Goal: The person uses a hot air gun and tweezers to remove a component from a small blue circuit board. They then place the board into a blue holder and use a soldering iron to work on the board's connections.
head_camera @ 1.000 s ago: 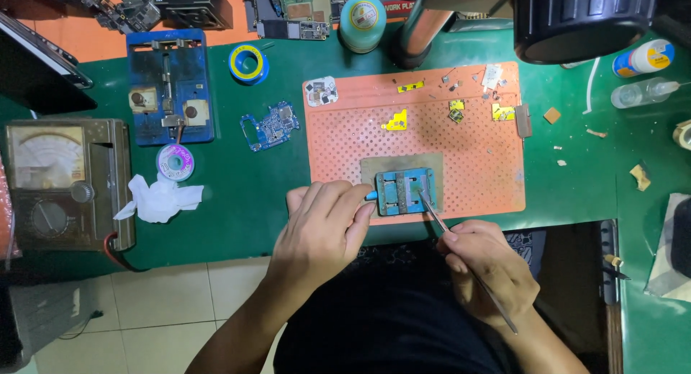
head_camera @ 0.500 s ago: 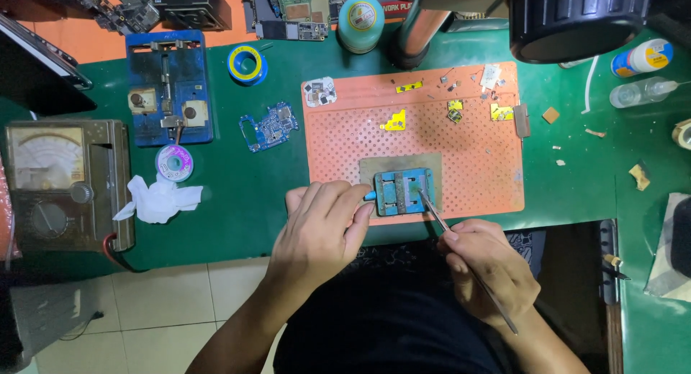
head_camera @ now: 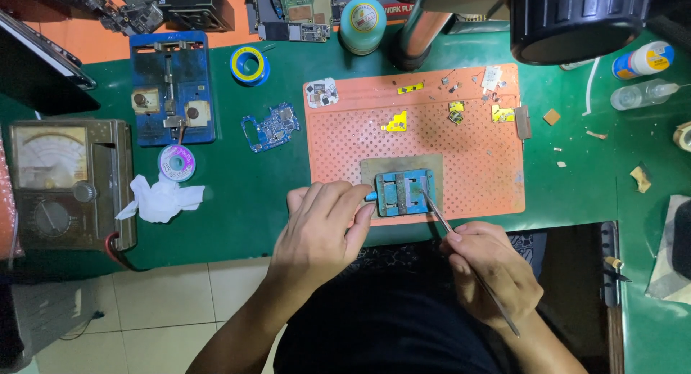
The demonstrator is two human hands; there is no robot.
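Green-topped workbench (head_camera: 237, 215), pale tiled floor (head_camera: 173, 309) below its edge, orange surface (head_camera: 93, 46) at the back, even light

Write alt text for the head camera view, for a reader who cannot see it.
Seen from above, a left hand steadies a small blue clamp fixture on an orange perforated mat, while the right hand points thin metal tweezers at it. Around them on the green bench lie a blue circuit board and an analogue meter.

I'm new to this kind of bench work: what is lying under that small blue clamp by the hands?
The small blue clamp sits on a grey-green pad, which lies on the orange perforated mat. The pad's middle is covered by the clamp, so it cannot be seen.
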